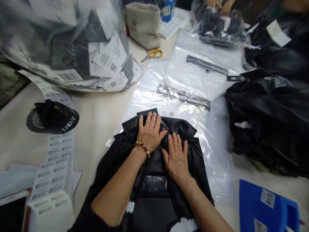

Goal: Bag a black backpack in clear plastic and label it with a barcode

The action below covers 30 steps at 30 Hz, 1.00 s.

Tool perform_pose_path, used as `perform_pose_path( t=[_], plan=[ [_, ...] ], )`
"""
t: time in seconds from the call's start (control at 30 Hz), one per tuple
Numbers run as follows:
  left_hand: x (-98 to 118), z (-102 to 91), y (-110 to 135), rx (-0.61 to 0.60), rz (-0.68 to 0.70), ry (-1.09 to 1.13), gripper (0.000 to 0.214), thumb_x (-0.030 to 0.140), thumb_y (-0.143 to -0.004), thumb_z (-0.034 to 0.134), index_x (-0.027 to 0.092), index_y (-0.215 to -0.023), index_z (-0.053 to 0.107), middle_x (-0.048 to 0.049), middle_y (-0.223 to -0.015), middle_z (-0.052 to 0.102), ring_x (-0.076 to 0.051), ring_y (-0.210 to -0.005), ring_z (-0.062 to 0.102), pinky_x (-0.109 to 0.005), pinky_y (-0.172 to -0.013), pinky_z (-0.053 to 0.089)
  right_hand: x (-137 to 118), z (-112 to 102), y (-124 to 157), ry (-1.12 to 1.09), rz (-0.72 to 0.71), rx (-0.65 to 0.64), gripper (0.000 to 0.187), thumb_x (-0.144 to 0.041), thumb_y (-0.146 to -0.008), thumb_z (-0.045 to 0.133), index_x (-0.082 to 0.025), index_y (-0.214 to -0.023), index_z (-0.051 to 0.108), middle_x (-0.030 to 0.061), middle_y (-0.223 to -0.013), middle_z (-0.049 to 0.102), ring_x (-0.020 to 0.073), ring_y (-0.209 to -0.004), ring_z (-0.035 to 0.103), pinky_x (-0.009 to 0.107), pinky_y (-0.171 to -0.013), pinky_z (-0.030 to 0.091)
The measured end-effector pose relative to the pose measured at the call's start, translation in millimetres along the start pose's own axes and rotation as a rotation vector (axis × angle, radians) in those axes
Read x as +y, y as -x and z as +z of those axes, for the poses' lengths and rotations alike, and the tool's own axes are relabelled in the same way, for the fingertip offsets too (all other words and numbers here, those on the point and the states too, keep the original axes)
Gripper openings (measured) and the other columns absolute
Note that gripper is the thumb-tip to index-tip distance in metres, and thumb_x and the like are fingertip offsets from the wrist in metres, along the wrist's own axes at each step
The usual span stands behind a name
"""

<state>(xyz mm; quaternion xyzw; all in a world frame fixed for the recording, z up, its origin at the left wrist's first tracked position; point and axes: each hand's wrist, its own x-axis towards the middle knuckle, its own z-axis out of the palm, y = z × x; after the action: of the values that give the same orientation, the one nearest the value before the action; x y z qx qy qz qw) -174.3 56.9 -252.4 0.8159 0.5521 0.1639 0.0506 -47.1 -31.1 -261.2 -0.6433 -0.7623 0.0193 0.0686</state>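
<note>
A folded black leather-like garment point(116, 158) lies in front of me, partly on a clear plastic bag point(212, 129). My left hand point(151, 132), with a bead bracelet at the wrist, rests flat on the garment's collar with fingers stretched out. Beside it, my right hand point(176, 156) presses flat on the garment just below the collar, fingers also extended. Neither hand grips anything. A black tag point(147, 112) and a white label point(170, 113) peek out above the collar.
A large clear sack of tagged items point(67, 42) fills the far left. Barcode label strips point(56, 151), a black tape roll point(51, 116), yellow scissors point(153, 53), a beige pouch point(143, 24), black garments point(270, 122) at right, a blue box point(265, 206). Another person's hands point(220, 4) at the far edge.
</note>
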Motion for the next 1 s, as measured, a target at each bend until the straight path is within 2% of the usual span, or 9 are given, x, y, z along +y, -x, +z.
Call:
perform_pose_path(
  t=[0.23,0.43,0.57,0.63,0.7,0.77,0.83,0.9,1.0],
  plan=[
    [4.1,2.4,8.3,0.003,0.028,-0.031,0.054,0.042,-0.091,0.036,0.008,-0.133,0.038,-0.0143,-0.139,0.037,-0.029,-0.128,0.034,-0.051,-0.105,0.024,3.0,0.2,-13.0,0.073,-0.009,0.117,0.048,-0.032,-0.092,0.032,-0.003,-0.130,0.041,0.0176,-0.136,0.040,0.0289,-0.131,0.026,0.052,-0.107,0.011],
    [2.4,5.3,7.6,0.033,0.033,-0.016,0.052,0.042,-0.092,0.032,0.010,-0.131,0.041,-0.0122,-0.137,0.040,-0.028,-0.126,0.037,-0.049,-0.104,0.027,3.2,9.6,-42.3,0.038,0.083,0.101,0.046,-0.026,-0.090,0.031,-0.005,-0.129,0.044,0.0175,-0.138,0.037,0.0291,-0.131,0.026,0.054,-0.107,0.013],
    [1.4,6.0,7.2,0.033,0.026,0.001,0.051,0.043,-0.093,0.028,0.011,-0.130,0.044,-0.0106,-0.136,0.043,-0.027,-0.125,0.039,-0.048,-0.104,0.029,4.4,13.6,-42.8,0.032,0.071,0.128,0.045,-0.022,-0.088,0.032,-0.005,-0.128,0.045,0.0172,-0.138,0.038,0.0294,-0.131,0.026,0.054,-0.107,0.013],
    [0.4,6.3,6.9,0.032,0.020,0.021,0.053,0.045,-0.092,0.028,0.011,-0.129,0.044,-0.0107,-0.135,0.044,-0.027,-0.125,0.038,-0.049,-0.104,0.029,10.0,12.7,-40.8,-0.036,0.049,0.144,0.044,-0.023,-0.089,0.031,-0.007,-0.127,0.046,0.0160,-0.136,0.041,0.0285,-0.130,0.030,0.055,-0.106,0.015],
    [-0.7,6.3,6.6,0.034,0.014,0.053,0.056,0.050,-0.091,0.030,0.011,-0.129,0.045,-0.0113,-0.134,0.045,-0.027,-0.125,0.038,-0.049,-0.104,0.029,20.2,7.0,-43.9,-0.201,0.046,0.175,0.039,-0.026,-0.092,0.029,-0.012,-0.122,0.050,0.0129,-0.129,0.050,0.0249,-0.124,0.040,0.053,-0.105,0.023],
    [-1.5,5.7,6.2,0.035,0.015,0.090,0.061,0.056,-0.088,0.032,0.012,-0.127,0.047,-0.0123,-0.133,0.046,-0.028,-0.124,0.039,-0.049,-0.103,0.030,32.9,-3.5,-56.7,-0.390,0.058,0.227,0.035,-0.029,-0.093,0.032,-0.016,-0.116,0.054,0.0106,-0.121,0.056,0.0204,-0.116,0.049,0.045,-0.101,0.035],
    [-1.8,4.6,6.0,0.044,0.013,0.114,0.064,0.059,-0.086,0.035,0.011,-0.126,0.048,-0.0133,-0.133,0.046,-0.029,-0.124,0.039,-0.050,-0.103,0.030,44.5,-14.9,-80.6,-0.486,0.020,0.265,0.030,-0.027,-0.092,0.036,-0.017,-0.113,0.055,0.0100,-0.119,0.057,0.0176,-0.111,0.052,0.037,-0.095,0.042],
    [-1.7,3.6,6.0,0.061,0.009,0.127,0.065,0.060,-0.084,0.038,0.010,-0.125,0.048,-0.0142,-0.133,0.046,-0.030,-0.125,0.038,-0.051,-0.103,0.029,51.7,-22.5,-112.1,-0.446,-0.105,0.220,0.031,-0.020,-0.090,0.037,-0.017,-0.114,0.056,0.0088,-0.118,0.057,0.0169,-0.111,0.051,0.035,-0.095,0.042],
    [-1.5,3.5,6.6,0.073,0.007,0.148,0.064,0.059,-0.084,0.040,0.010,-0.125,0.048,-0.0151,-0.132,0.046,-0.030,-0.125,0.038,-0.052,-0.103,0.029,52.5,-24.0,-158.1,-0.274,-0.235,-0.077,0.040,-0.009,-0.083,0.039,-0.015,-0.121,0.052,0.0087,-0.124,0.054,0.0191,-0.118,0.045,0.038,-0.099,0.035]
  ],
)
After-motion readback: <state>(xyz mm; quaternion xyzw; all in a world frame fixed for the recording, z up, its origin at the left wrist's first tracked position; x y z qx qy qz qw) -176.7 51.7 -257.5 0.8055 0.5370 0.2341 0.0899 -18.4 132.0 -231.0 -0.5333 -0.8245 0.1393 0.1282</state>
